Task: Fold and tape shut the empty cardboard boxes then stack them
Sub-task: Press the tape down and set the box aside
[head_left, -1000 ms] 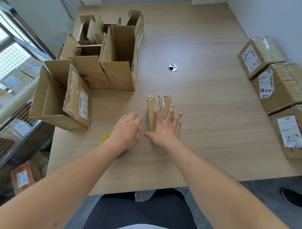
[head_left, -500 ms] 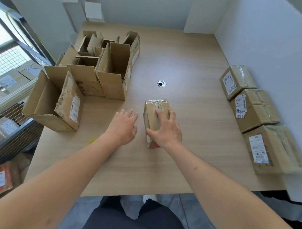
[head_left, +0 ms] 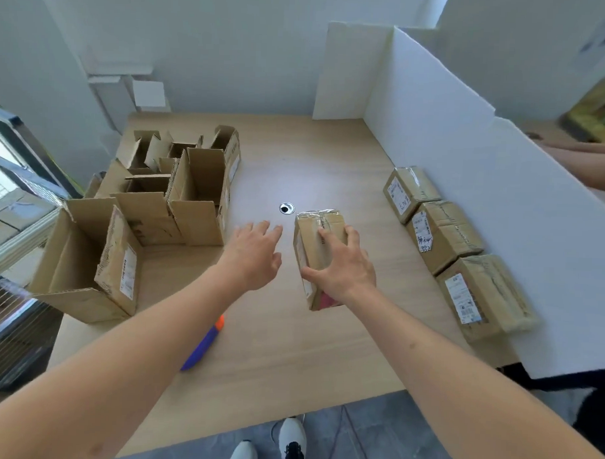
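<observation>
A small taped cardboard box (head_left: pixel 312 240) is tilted up off the wooden table (head_left: pixel 290 349) near its middle. My right hand (head_left: pixel 344 265) grips it from above, thumb on its left side and fingers over the top. Beside it on the left, my left hand (head_left: pixel 255 253) hovers with straight fingers and holds nothing. Three taped boxes lie in a row by the right wall: far (head_left: pixel 410 192), middle (head_left: pixel 443 236), near (head_left: pixel 482 295). Several open boxes (head_left: pixel 192 194) stand at the left, one (head_left: pixel 84 259) lying on its side.
A purple and orange tool (head_left: pixel 204 344) lies on the table under my left forearm. A round cable hole (head_left: pixel 286 208) sits mid-table. White partition boards (head_left: pixel 466 200) line the right edge; another person's arm (head_left: pixel 584 160) shows beyond them.
My right hand went from pressing flat on the box to gripping it and lifting it forward and to the right. My left hand opened and moved forward. The view rose and pulled back.
</observation>
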